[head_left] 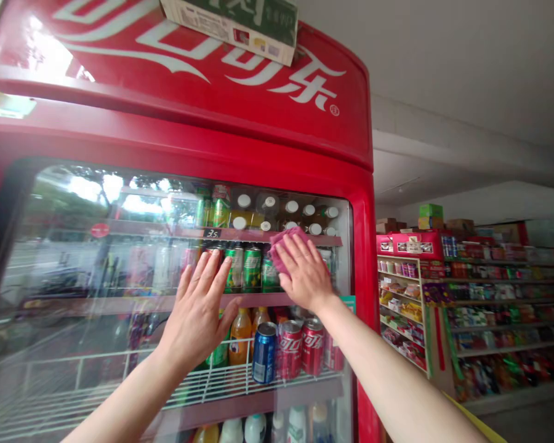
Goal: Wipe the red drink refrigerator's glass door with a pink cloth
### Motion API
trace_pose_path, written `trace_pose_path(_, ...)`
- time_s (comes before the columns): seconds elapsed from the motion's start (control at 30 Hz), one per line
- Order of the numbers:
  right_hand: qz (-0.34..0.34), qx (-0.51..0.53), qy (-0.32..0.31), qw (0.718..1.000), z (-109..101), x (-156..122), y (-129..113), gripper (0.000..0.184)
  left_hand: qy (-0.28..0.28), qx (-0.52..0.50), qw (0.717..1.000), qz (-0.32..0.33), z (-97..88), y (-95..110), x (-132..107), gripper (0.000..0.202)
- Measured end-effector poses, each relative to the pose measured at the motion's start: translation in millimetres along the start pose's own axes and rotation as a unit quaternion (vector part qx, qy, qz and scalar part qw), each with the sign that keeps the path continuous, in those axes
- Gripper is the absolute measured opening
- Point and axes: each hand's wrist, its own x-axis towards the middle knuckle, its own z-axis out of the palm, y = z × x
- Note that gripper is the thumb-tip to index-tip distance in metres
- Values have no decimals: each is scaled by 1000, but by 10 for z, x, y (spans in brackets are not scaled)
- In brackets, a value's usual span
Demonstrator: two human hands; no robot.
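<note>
A tall red drinks fridge with a glass door fills most of the view. Against the right part of the glass, my right hand presses a purple-pink cloth under its fingers. My left hand is raised in front of the glass further left, fingers stretched out and holding nothing; whether its palm touches the door I cannot tell. Behind the glass, green cans stand between the two hands. Lower down are a blue can and red cola cans on a white wire shelf.
A cardboard box overhangs the fridge's top front edge. To the right, store shelves hold many packaged goods, with a red-topped rack nearer. Street and trees reflect in the door's left side.
</note>
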Motion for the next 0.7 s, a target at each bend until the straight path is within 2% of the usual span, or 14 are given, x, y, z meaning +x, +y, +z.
trace_pose_path(0.13,170,-71,28,983,-76,-144,410,72,-24,24,999,-4,-68,-145,-50,81)
trace_pose_path(0.27,272,-105,91,952,3,-191,593,71,-33,40,998,-23,-156,-327,-112,83)
trace_pose_path(0.43,392,-103,171,898,151,37,356,68,-22,38,998,-47,-208,-601,-151,80)
trace_pose_path(0.53,455,-103,184,865,186,258,155,72,-15,29,998,-54,-227,-765,-231,81)
trace_pose_path(0.6,472,-106,177,857,195,430,27,74,-13,21,998,-55,-262,-882,-311,82)
trace_pose_path(0.7,452,-112,157,871,224,746,-215,75,-5,13,998,-62,-355,-1079,-420,82)
